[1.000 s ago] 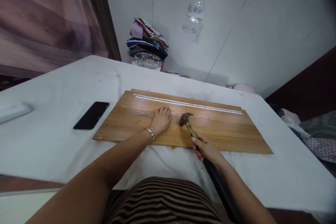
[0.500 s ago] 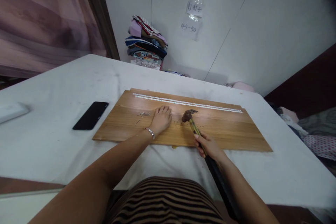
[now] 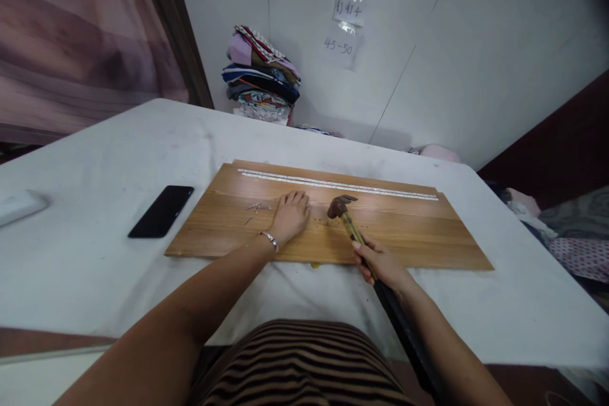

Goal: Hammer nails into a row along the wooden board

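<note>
A brown wooden board (image 3: 404, 228) lies flat on the white-covered table. My left hand (image 3: 290, 219) rests on it with the palm down and the fingers stretched out. To its left is a small pile of loose nails (image 3: 258, 207). My right hand (image 3: 378, 260) is wrapped around the handle of a claw hammer (image 3: 351, 228), whose rusty brown head is over the middle of the board. A row of small dark dots (image 3: 318, 221) runs across the wood near the head; whether they are nail heads or holes I cannot tell.
Two white measuring strips (image 3: 333, 184) run along the board's far side. A black phone (image 3: 162, 211) lies left of the board, with a white object (image 3: 21, 204) farther left. Folded clothes (image 3: 264, 76) are stacked by the wall at the back of the table (image 3: 95, 171).
The view has shifted slightly. The hammer head is over nearly the same spot, and both hands keep their places on the board and the handle.
</note>
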Demonstrator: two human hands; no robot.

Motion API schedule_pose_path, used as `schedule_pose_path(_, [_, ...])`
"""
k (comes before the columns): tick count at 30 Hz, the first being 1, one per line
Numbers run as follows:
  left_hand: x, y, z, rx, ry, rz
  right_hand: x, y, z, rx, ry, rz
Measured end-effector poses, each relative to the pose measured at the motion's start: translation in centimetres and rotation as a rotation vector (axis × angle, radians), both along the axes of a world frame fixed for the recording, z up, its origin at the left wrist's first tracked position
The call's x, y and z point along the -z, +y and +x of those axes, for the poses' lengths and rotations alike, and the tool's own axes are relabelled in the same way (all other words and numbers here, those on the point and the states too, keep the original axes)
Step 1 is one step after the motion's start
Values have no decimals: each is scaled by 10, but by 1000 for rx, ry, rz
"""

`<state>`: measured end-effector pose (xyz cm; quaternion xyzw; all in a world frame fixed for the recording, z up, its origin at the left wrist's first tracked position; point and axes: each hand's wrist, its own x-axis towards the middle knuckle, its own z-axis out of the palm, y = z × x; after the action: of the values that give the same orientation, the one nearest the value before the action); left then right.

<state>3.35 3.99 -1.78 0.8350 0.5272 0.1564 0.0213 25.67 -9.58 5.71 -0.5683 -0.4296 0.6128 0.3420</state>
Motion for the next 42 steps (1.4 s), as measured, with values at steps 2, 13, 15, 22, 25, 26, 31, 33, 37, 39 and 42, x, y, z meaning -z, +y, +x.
schedule_pose_path(2, [0, 0, 0, -4, -2, -2, -1, -1, -1, -7, -4, -6])
schedule_pose_path(13, [-1, 0, -2, 3, 18, -4, 10, 1, -2, -35, -3, -26])
schedule_pose_path(15, [-1, 0, -2, 6, 13, -1, 9, 1, -2, -31, -7, -24])
schedule_pose_path(22, [0, 1, -2, 9, 8, -3, 13, 1, -2, -29, -27, -43])
schedule_pose_path(25, [0, 0, -2, 10, 7, -4, 13, 0, -1, -30, -24, -40])
schedule_pose_path(26, [0, 0, -3, 8, 6, -4, 13, 0, -1, -30, -25, -39])
schedule_pose_path(31, [-1, -1, -3, 9, -4, 4, 10, 0, -1, -35, -38, -32])
schedule_pose_path(33, [-1, -1, -2, 5, -7, 5, 11, 1, -1, -38, -39, -32])
schedule_pose_path(37, [0, -1, -1, 1, -26, -7, 13, 2, -1, -45, -16, -22])
schedule_pose_path(39, [0, 0, -1, 3, -43, -10, 13, 3, 0, -45, -12, -15])
schedule_pose_path(42, [-1, -1, -1, 10, -43, -13, 11, 3, 0, -41, -21, -14])
